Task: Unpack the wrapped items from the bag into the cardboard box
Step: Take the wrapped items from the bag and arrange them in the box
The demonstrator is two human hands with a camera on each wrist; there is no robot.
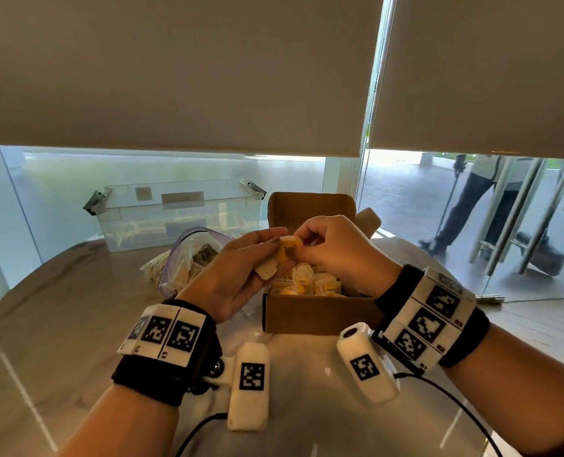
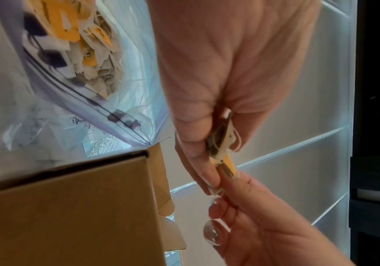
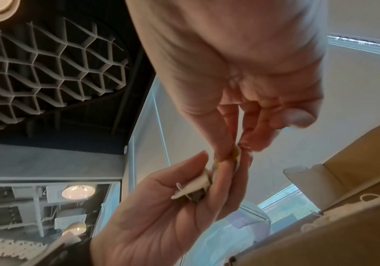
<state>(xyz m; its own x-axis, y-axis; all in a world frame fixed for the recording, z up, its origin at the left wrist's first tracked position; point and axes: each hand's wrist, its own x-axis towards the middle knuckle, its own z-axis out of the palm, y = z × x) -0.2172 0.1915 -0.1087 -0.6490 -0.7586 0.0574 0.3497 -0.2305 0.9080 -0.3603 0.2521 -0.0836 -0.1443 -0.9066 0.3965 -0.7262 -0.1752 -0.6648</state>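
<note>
My left hand (image 1: 260,257) holds a small stack of white-and-yellow wrapped packets (image 1: 274,262) just above the near left corner of the open cardboard box (image 1: 320,313). My right hand (image 1: 307,242) pinches the top packet of that stack (image 1: 288,242) between thumb and fingers. Several packets (image 1: 310,285) lie inside the box. The clear zip bag (image 1: 181,258), open and holding more packets, lies left of the box. The left wrist view shows the left hand (image 2: 216,162) gripping the packets (image 2: 224,142), with the right hand (image 2: 225,203) below. The right wrist view shows the right hand (image 3: 232,151) pinching the stack in the left hand (image 3: 161,207).
A clear plastic storage bin (image 1: 175,212) stands behind the bag at the table's far edge. The glossy table (image 1: 76,324) spreads to the left and front. Beyond the glass wall a person (image 1: 471,206) walks outside. Roller blinds hang above.
</note>
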